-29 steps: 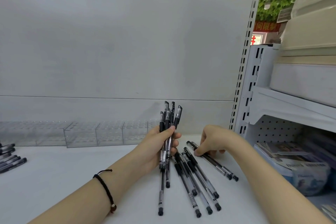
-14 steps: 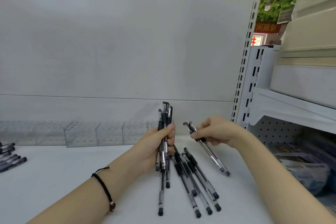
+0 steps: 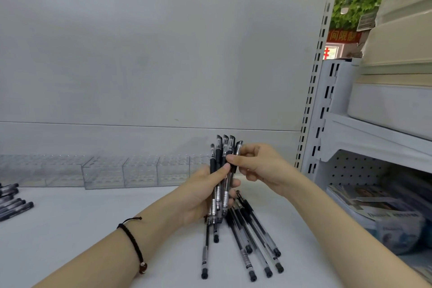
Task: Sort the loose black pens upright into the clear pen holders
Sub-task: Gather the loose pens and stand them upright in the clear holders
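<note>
Bundle of black pens (image 3: 219, 154), caps up, above the middle of the counter (image 3: 81, 229): the left hand (image 3: 198, 196) is gripping it around the barrels, with fingers and thumb curling closed on the bundle. The right hand (image 3: 261, 168) is pinching the rightmost pen (image 3: 238, 147) just below its cap. Its fingers (image 3: 233, 160) are closing on that pen alone and holding it against the bundle's side. Loose pens (image 3: 254, 238) are lying fanned on the counter directly beneath both hands, one end pointing toward the viewer. Clear pen holders (image 3: 140, 170) are sitting in a row along the back of the counter, apart from the bundle, and no pen is showing in them.

Risk: the bundle is looking thick for one hand. A slack grip would probably be letting barrels slide down and scatter onto the fan below. Uneven ends could be catching on the holders' rims during lowering.

Count: five caps are showing in the bundle, the pinched pen included. About seven pens are lying under the hands. Some five further pens (image 3: 11, 203) are lying at the counter's left edge. At least five holder compartments are showing, though their clear walls are proving hard to separate.
</note>
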Action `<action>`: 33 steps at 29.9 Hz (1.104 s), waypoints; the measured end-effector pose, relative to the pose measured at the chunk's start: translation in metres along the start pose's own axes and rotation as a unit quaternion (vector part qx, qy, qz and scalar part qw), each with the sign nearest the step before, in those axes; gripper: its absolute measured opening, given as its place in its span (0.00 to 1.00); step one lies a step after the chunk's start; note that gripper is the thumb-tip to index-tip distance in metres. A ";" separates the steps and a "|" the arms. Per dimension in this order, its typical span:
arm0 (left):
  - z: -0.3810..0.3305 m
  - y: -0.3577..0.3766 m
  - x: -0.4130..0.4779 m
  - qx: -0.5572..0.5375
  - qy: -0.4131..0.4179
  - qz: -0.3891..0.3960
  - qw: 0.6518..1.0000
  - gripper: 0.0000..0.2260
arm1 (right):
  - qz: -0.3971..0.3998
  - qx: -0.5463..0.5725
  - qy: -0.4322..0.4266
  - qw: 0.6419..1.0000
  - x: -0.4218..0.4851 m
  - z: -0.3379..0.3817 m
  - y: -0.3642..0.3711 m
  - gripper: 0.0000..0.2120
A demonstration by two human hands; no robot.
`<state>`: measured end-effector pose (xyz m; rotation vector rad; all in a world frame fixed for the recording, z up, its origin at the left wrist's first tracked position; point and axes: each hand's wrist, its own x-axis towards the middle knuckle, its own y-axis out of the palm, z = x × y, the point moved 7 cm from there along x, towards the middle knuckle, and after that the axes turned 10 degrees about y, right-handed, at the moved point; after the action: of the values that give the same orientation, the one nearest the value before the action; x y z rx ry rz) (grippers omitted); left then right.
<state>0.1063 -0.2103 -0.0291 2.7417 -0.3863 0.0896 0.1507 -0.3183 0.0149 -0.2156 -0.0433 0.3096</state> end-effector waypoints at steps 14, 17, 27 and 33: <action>-0.009 -0.013 0.004 -0.047 0.046 -0.055 0.996 0.08 | 0.044 -0.501 0.186 0.844 -0.011 -0.031 0.001 0.19; -0.011 -0.014 0.004 -0.057 0.054 -0.065 0.995 0.06 | 0.051 -0.515 0.186 0.835 -0.012 -0.032 -0.001 0.12; -0.009 -0.019 0.004 -0.010 0.039 -0.078 0.996 0.07 | 0.017 -0.323 0.135 0.937 -0.010 -0.014 -0.013 0.09; -0.009 0.002 -0.002 0.033 0.019 0.041 0.998 0.13 | 0.012 0.048 -0.003 0.999 -0.011 0.016 -0.014 0.06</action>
<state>0.1033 -0.2081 -0.0202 2.7847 -0.4946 0.1781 0.1435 -0.3314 0.0330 -0.1205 -0.0312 0.3346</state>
